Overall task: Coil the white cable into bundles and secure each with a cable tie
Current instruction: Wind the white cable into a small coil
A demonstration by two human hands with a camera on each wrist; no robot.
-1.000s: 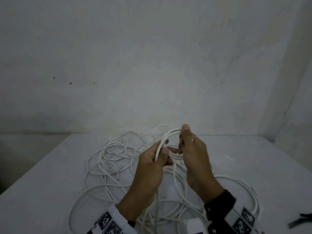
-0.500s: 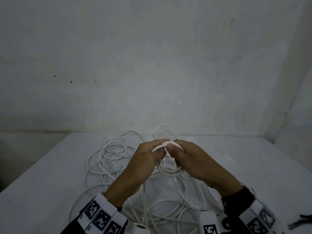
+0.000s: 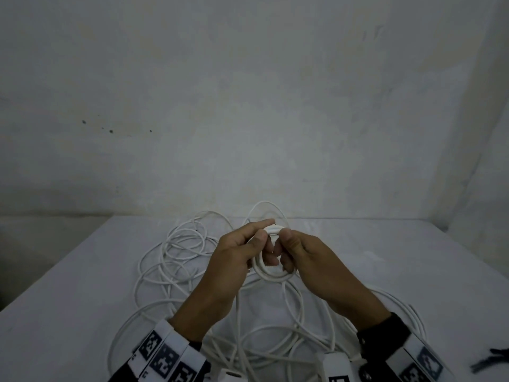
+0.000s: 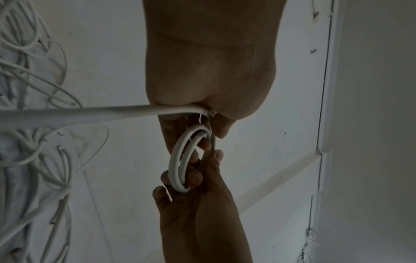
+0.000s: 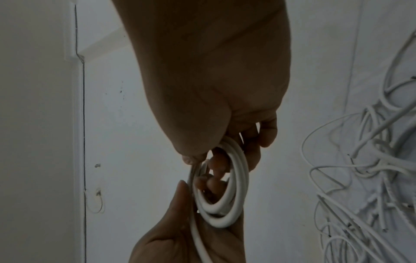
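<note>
Smooth round white cable (image 3: pixel 271 275): small tight coil of a few turns at frame centre, held above the loose tangle (image 3: pixel 176 252) on the matte table (image 3: pixel 68 299). Left hand (image 3: pixel 234 260) and right hand (image 3: pixel 311 260) meet knuckles-up, thumb and fingers of each pinching the coil's top. Black-and-white square markers on wristbands (image 3: pixel 162 357), no readable text

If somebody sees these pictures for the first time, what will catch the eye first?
First, the left hand and the right hand, raised over the table, pinching a small white coil between them. Next, the loose white cable tangled on the table beneath and behind the hands.
</note>
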